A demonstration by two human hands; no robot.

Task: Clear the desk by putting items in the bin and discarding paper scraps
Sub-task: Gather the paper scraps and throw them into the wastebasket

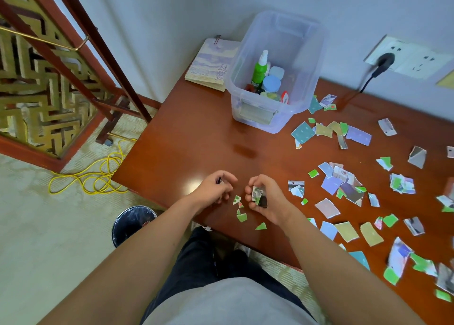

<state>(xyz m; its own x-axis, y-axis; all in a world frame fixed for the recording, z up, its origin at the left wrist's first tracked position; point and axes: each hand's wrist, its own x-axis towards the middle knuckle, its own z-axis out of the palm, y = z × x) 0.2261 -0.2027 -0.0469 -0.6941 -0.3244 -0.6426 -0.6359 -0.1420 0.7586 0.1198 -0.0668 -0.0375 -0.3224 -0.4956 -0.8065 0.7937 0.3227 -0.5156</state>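
My right hand (266,197) is closed around a small stack of torn paper scraps (260,195) just above the desk's front edge. My left hand (215,187) hovers beside it with curled fingers pinching a small dark scrap (219,180). A few green scraps (241,217) lie on the red-brown desk (196,138) between and below the hands. Many more torn scraps (344,184) are scattered over the desk's right half. A clear plastic bin (275,69) at the back holds a green spray bottle (260,69), blue-lidded jars and other small items.
A notebook (211,64) leans against the wall left of the bin. A black-lined waste basket (132,222) stands on the floor below the desk's left front corner. A yellow cable (98,175) coils on the floor. A plug and cord (378,66) hang at the wall socket.
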